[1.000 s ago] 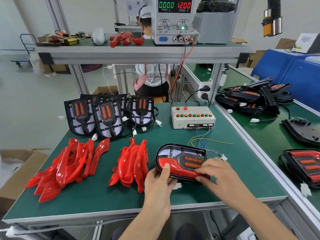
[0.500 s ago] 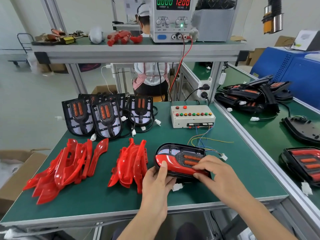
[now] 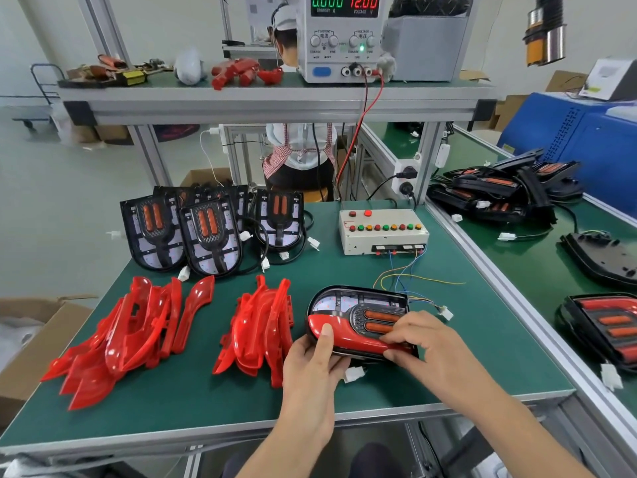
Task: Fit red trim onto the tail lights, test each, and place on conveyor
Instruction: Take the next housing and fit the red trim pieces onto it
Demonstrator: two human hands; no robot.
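Step in hand: you are seating the red trim [image 3: 348, 334] on the tail light [image 3: 358, 320], which lies near the front edge of the surface [image 3: 448, 346], towards its right side.
Left hand: your left hand [image 3: 315, 367] cups the tail light's left end, thumb laid flat on the trim; hold it there so the housing cannot slide.
Right hand: your right hand [image 3: 418, 343] has its fingers curled and pressed onto the trim's right end, the thumb against the near rim.
Doing it well: press along the trim from the braced end towards the narrow end, and look for an even seam before you let go.
Care: keep the white connector [image 3: 354, 374] and its lead out from under the housing.
Next after seating: the test box [image 3: 382, 231] stands towards the back right of the surface, its coloured wires trailing to a loose plug near the tail light.
Hidden: your right hand covers the trim's right end, so I cannot tell whether it has clicked home.
Hard to make out: the near rim lies under both hands, and the tail light's lead cannot be traced.
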